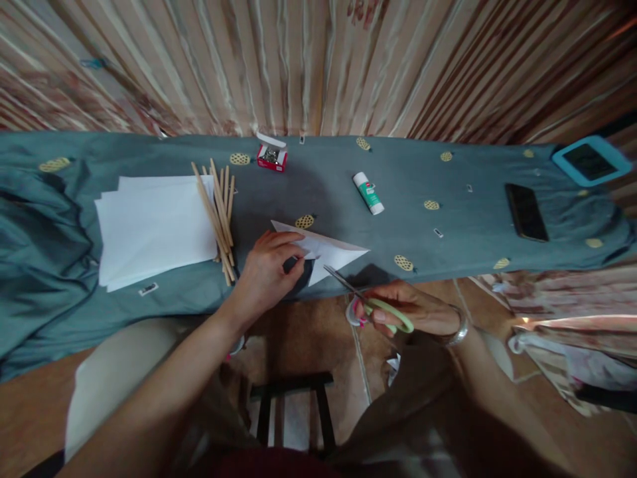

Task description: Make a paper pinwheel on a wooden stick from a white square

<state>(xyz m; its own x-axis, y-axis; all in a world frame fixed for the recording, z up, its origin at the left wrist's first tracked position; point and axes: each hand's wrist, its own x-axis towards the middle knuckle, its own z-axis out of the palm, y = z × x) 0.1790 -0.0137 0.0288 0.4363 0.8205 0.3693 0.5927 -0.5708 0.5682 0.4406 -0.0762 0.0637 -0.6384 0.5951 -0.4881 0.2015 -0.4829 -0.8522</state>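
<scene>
A folded white sheet of paper [336,251], pointed at its corners, is pinched between the thumb and fingers of my left hand [271,265] near the front edge of the cloth. My right hand [405,307], with a silver bracelet at the wrist, grips scissors [381,312] by their light green handles. The scissor blades point up and left, and their tips are at the paper's lower part. Whether the blades have paper between them I cannot tell.
White sheets [154,229] lie on the left, with several wooden sticks [219,219] over their right edge. Behind are a red box of small metal pieces [272,157] and a glue stick [369,193]. A phone [526,212] and a blue-framed device [591,161] lie right. A curtain [298,66] hangs behind.
</scene>
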